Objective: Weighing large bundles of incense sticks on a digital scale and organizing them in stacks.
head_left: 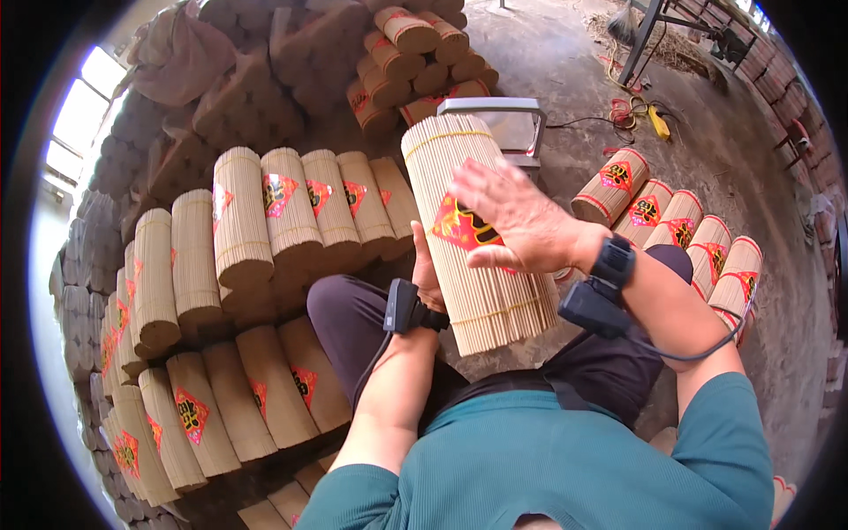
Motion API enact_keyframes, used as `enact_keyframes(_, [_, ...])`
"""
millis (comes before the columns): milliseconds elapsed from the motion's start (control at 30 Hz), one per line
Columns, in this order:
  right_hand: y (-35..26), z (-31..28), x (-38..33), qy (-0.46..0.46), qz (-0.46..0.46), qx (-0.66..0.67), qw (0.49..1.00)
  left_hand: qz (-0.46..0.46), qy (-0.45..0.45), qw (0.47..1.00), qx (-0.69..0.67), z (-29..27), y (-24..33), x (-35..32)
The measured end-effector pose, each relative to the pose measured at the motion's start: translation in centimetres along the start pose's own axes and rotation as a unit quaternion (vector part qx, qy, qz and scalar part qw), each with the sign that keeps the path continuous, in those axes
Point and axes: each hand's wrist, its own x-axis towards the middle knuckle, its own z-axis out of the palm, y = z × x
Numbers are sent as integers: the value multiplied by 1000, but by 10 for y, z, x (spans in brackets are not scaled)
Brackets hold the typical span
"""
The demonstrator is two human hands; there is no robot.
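A thick round bundle of thin pale sticks [500,311] is tilted in front of me above my lap, with a yellow band near each end. My left hand [427,272] holds its left side, thumb up along the edge and the other fingers hidden behind it. Flat over the red diamond label [449,229] lies my right hand [521,212], fingers spread and slightly blurred, covering much of the label. I cannot tell whether the whole palm touches it. Dark devices are strapped to both wrists.
Rows of similar bundles [243,216] are stacked at the left, with more [415,66] piled at the back. Several red-banded bundles [680,221] lie at the right. A grey metal-framed device [491,106] stands behind my bundle. Cables and a yellow object [659,123] lie on the floor.
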Motion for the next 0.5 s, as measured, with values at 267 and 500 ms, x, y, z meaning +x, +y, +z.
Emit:
enact_keyframes(267, [24,41,-21,111,372,457,800,-34,11,999,-8,-30,-1,1])
enact_keyframes(500, [70,95,-30,35,380,772,509,-95,169,967,168,-67,3,18])
